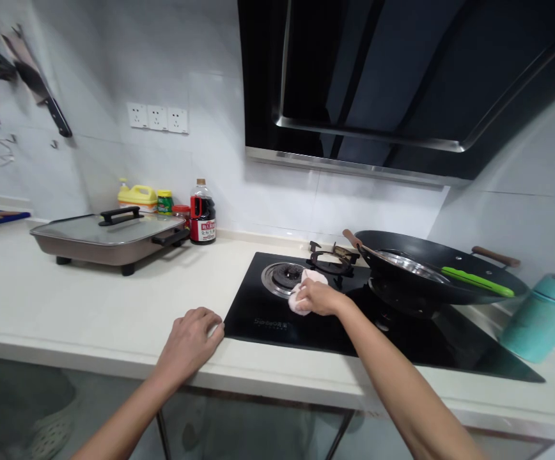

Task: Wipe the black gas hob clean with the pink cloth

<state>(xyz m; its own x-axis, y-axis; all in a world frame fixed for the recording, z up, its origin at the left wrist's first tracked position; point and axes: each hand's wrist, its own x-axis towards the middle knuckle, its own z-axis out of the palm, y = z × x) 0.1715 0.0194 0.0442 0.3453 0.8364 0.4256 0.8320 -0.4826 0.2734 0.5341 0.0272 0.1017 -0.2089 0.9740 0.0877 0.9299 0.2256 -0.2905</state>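
Note:
My right hand [316, 298] is closed on a pale pink cloth [314, 277], pressed against the black glass gas stove [268, 329] beside the left burner [287, 276]. Part of the cloth is bunched under the fingers, and one edge reaches the burner's metal ring. My left hand [194, 337] rests on the cream countertop [162, 300] at the stove's front left corner. Its fingers are loosely bent, thumb apart, and no held object shows. Behind the burner, a black pan support [331, 262] sits off it on the stove.
At right, a wok [402, 281] holds a metal lid or dish and a green-handled utensil [479, 281]; a teal container [543, 319] stands beyond. At left are a lidded electric pan [109, 239] and a soy sauce bottle [203, 214]. A range hood [354, 96] hangs overhead.

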